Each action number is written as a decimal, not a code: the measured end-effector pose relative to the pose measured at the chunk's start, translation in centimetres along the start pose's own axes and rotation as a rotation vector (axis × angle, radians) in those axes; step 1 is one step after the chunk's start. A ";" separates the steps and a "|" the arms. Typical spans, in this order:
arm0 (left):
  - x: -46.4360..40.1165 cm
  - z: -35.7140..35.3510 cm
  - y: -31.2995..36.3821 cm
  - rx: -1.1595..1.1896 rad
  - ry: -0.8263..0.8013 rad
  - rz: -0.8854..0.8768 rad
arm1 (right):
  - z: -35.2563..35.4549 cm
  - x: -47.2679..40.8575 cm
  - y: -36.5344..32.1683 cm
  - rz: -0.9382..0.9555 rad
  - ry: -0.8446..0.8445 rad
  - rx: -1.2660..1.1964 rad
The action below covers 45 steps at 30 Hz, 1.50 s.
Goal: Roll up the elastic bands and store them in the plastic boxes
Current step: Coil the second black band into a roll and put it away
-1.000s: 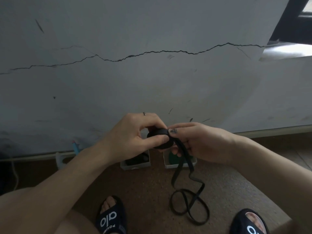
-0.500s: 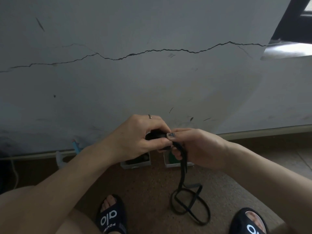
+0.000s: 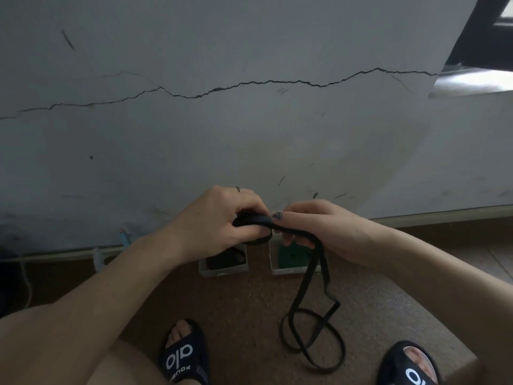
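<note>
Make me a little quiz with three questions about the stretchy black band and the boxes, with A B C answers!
1. Where does the loose end of the black elastic band lie?
A. on the floor between the two slippers
B. inside a box
C. on the windowsill

2. How many plastic boxes stand by the wall?
A. one
B. two
C. four

3. What is the left hand doing?
A. lying flat on the floor
B. gripping the rolled part of the band
C. holding a slipper

Answers: 1 A, the band's loops lie on the brown floor between the left slipper and the right slipper. 2 B, a left box with something dark in it and a right box with something green. 3 B, its fingers curl round the roll while the right hand pinches the band beside it.
</note>
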<state>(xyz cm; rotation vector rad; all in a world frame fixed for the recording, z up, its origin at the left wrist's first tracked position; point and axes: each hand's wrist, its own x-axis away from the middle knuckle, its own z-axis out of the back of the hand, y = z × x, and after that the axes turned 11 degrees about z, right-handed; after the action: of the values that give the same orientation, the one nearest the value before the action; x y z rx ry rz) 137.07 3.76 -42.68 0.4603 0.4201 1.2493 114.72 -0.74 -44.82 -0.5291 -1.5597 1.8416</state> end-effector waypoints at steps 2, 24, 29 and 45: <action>-0.1 0.1 -0.2 -0.016 -0.005 0.009 | 0.3 0.0 0.0 0.030 0.049 0.065; -0.1 -0.2 0.0 0.005 -0.041 0.031 | -0.9 0.0 1.0 0.017 -0.016 -0.330; -0.1 -0.8 0.3 -0.018 -0.013 -0.082 | -1.1 -0.1 0.6 0.020 0.039 -0.244; 0.1 -0.3 0.6 0.323 0.062 -0.014 | -0.3 0.3 0.6 -0.031 -0.241 -0.638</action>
<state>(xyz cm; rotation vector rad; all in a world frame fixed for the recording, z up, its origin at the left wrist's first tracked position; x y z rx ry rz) 136.43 4.02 -42.55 0.6924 0.6814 1.1884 114.63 -0.36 -45.44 -0.5669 -2.3185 1.3952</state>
